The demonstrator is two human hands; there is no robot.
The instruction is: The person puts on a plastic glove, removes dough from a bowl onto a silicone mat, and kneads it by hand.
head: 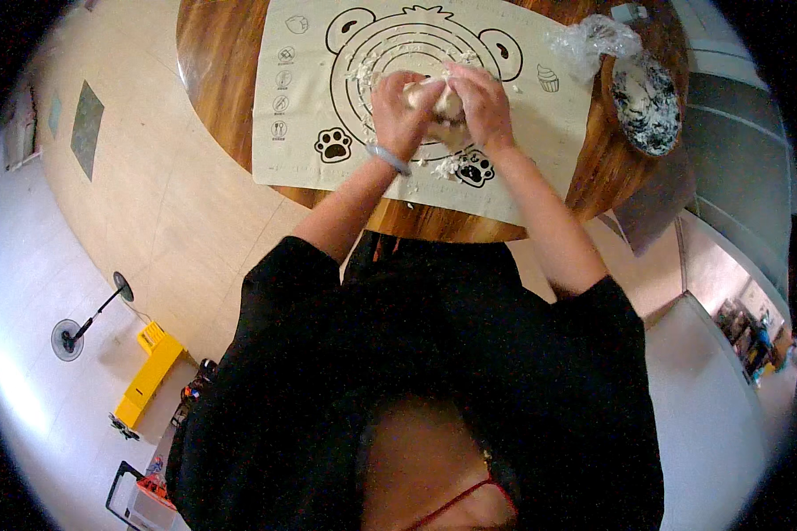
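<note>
A lump of pale dough (446,106) sits between my two hands over a cream kneading mat (558,133) printed with a bear face. My left hand (402,109), with a pale bangle (388,160) at the wrist, grips the dough from the left side. From the right, my right hand (481,103) curls its fingers over the same lump. My palms hide part of the dough. Loose crumbs of flour or dough (447,167) are scattered on the mat around my hands, some over the printed paw at the lower right.
The mat lies on a round wooden table (219,73). At the table's right stand a bowl (645,106) with white residue on its dark inside and a crumpled clear plastic bag (598,40). A standing fan (68,340) and a yellow object (147,378) are on the floor at left.
</note>
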